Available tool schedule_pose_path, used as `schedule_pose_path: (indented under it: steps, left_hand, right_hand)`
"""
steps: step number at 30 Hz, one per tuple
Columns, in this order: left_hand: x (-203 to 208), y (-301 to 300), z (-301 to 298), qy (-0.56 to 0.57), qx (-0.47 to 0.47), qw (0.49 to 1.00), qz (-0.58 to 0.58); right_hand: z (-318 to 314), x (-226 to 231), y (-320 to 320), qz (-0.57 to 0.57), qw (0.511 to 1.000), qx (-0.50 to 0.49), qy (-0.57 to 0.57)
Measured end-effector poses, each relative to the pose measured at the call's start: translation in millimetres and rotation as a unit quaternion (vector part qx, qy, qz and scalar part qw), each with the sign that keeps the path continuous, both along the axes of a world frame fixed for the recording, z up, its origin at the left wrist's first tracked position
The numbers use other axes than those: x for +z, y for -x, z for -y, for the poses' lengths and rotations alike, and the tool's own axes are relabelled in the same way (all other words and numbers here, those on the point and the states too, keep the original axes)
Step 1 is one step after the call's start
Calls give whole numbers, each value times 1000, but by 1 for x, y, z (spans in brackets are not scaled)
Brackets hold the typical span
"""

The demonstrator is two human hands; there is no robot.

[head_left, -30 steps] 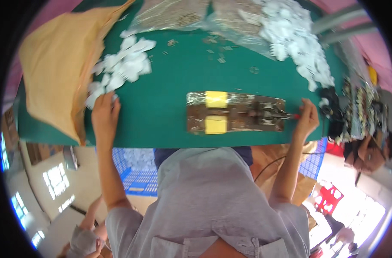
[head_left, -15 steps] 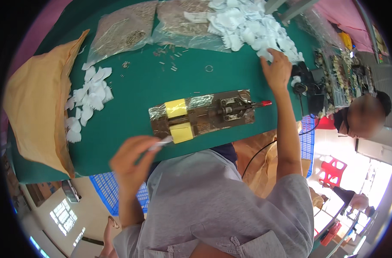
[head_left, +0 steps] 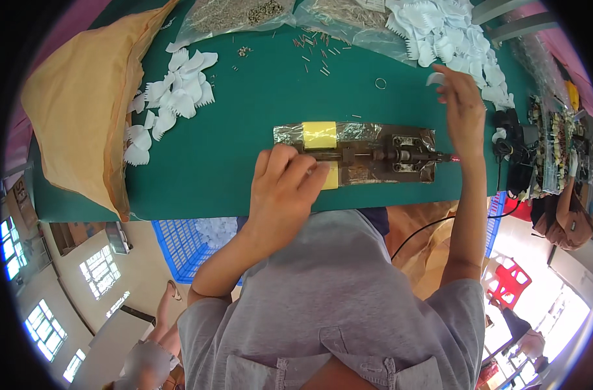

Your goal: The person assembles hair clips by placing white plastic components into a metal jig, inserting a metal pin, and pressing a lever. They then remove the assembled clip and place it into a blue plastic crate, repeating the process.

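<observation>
- Both busy: L hand (head_left: 284,188) half-curled, fingertips over clamp jig (head_left: 407,156) by yellow patches (head_left: 320,134); can't tell if it's got hold of anything, fingers hide it.
- R hand (head_left: 464,110) loosely bent, white toothed pc. (head_left: 435,78) seemingly pinched at fingertips; white pile (head_left: 452,36) just beyond.
- Red-tipped lever (head_left: 455,158) just L of R wrist; a bump there might shift the clamp & nip L fingertips.
- Light pinch = poss. dropped pc.
- Loose pins (head_left: 324,68) & ring (head_left: 381,83) lie L of R hand; a careless sweep could scatter 'em.
</observation>
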State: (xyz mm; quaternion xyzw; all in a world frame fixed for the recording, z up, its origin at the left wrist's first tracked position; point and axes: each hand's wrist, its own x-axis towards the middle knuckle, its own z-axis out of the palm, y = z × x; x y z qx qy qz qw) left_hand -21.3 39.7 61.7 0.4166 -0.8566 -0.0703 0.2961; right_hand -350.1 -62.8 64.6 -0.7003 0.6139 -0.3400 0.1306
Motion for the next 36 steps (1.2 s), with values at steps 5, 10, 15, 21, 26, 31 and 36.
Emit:
schedule_pose_path:
  steps: [5,10,15,21,26,31,36]
  left_hand:
    - [-17,4,3,-32,37,998,-49]
    - [-24,4,6,-36,116,983,-140]
    - [-37,-7,5,-162,94,960,-210]
    - [-42,-14,13,-182,44,961,-203]
    - [-44,-21,20,-213,-1,955,-209]
    - [-49,-20,22,-213,-8,950,-228]
    - [-53,-18,23,-223,-9,944,-245]
  right_hand:
    - [-16,16,-74,-65,980,179,51]
    - [-19,19,-122,-111,929,352,-1]
    - [-26,17,-124,8,904,411,-115]
    - [-40,9,-121,77,921,326,-198]
    - [-50,13,-127,76,955,277,-77]
    - [-59,-5,-125,37,959,276,-48]
    - [-60,-1,-127,50,966,233,-101]
